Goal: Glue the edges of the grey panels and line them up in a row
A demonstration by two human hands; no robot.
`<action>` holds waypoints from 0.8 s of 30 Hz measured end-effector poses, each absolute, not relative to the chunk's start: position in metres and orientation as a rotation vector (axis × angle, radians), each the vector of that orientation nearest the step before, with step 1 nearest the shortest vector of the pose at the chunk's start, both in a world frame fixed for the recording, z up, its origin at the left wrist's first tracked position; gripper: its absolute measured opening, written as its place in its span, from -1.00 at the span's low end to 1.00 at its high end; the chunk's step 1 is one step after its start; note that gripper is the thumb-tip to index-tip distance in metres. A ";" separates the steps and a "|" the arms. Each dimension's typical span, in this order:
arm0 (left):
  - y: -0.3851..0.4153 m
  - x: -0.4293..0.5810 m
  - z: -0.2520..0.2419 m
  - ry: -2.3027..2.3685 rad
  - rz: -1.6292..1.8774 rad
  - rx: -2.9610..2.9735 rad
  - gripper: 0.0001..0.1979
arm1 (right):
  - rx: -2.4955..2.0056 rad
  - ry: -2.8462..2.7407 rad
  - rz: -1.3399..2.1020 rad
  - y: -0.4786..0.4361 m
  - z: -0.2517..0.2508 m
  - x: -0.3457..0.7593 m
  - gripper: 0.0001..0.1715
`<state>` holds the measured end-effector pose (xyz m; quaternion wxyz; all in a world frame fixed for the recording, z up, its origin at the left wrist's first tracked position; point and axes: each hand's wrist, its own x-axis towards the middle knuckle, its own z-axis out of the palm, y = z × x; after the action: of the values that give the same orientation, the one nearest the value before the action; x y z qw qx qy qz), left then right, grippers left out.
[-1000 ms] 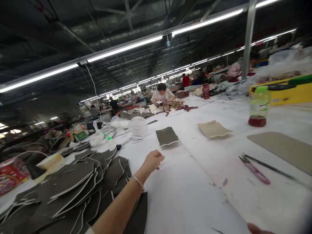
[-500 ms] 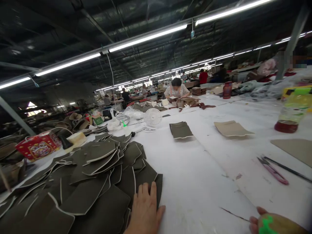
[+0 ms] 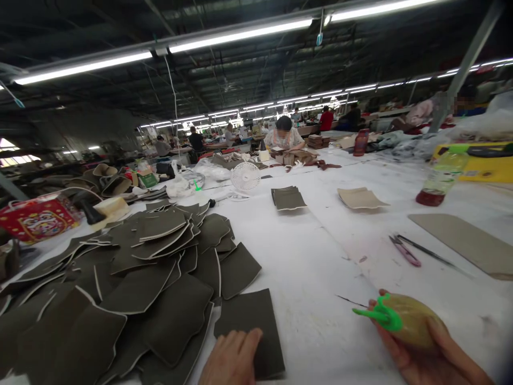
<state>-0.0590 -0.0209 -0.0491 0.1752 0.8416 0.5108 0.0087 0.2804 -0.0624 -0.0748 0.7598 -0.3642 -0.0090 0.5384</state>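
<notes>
My left hand (image 3: 232, 357) is at the bottom centre, fingers curled and bunched on the near edge of a dark grey-brown padded panel (image 3: 256, 326). That panel lies on the white table at the right side of a spread pile of similar panels (image 3: 136, 283) with pale edges; my fingertips are partly hidden. At the lower right, my right hand (image 3: 436, 347) wraps round a soft squeeze bottle (image 3: 414, 318) holding something yellowish. Its green nozzle (image 3: 377, 316) points left, above the table. Beyond the bottle lie pink-handled thread snips (image 3: 404, 251) and a dark, slim pointed tool (image 3: 428, 250).
Farther up the white table (image 3: 304, 267) are a dark stack (image 3: 287, 198), a beige stack (image 3: 360, 198) and a white fan (image 3: 245, 177). A drink bottle (image 3: 443, 174) and a taupe panel (image 3: 460, 238) are at right. A red bag (image 3: 40, 216) stands left. Someone (image 3: 284, 133) works across.
My left hand has drawn one dark panel toward me, partly off the pile. The squeeze bottle in my right hand has risen further into view. The view has shifted.
</notes>
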 end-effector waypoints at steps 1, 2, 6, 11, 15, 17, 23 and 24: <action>-0.020 -0.058 -0.042 1.484 0.054 2.313 -0.52 | -0.805 0.015 1.168 -0.062 -0.067 0.276 -0.45; -0.019 -0.054 -0.034 1.525 0.086 2.248 -0.45 | -0.827 0.023 1.165 -0.061 -0.061 0.272 -0.38; -0.012 -0.022 -0.009 1.693 0.100 2.138 -0.25 | -0.884 -0.122 1.149 -0.060 -0.050 0.260 -0.26; -0.005 0.002 0.003 1.766 -0.013 2.146 -0.38 | -0.918 -0.299 1.117 -0.061 -0.059 0.259 -0.26; -0.005 -0.006 0.007 1.660 -0.040 2.219 -0.45 | -0.910 -0.321 1.111 -0.063 -0.060 0.261 -0.28; -0.006 -0.010 0.007 1.627 -0.041 2.240 -0.47 | -0.896 -0.344 1.126 -0.063 -0.060 0.261 -0.31; -0.008 -0.003 0.005 1.707 -0.186 2.284 -0.39 | -0.881 -0.357 1.142 -0.063 -0.062 0.262 -0.29; -0.008 0.000 0.005 1.711 -0.202 2.306 -0.39 | -0.880 -0.362 1.151 -0.063 -0.062 0.262 -0.30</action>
<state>-0.0001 -0.0076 0.0047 0.1310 0.7942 0.5893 -0.0697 0.2624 -0.0626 -0.0620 0.7339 -0.4001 -0.1648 0.5236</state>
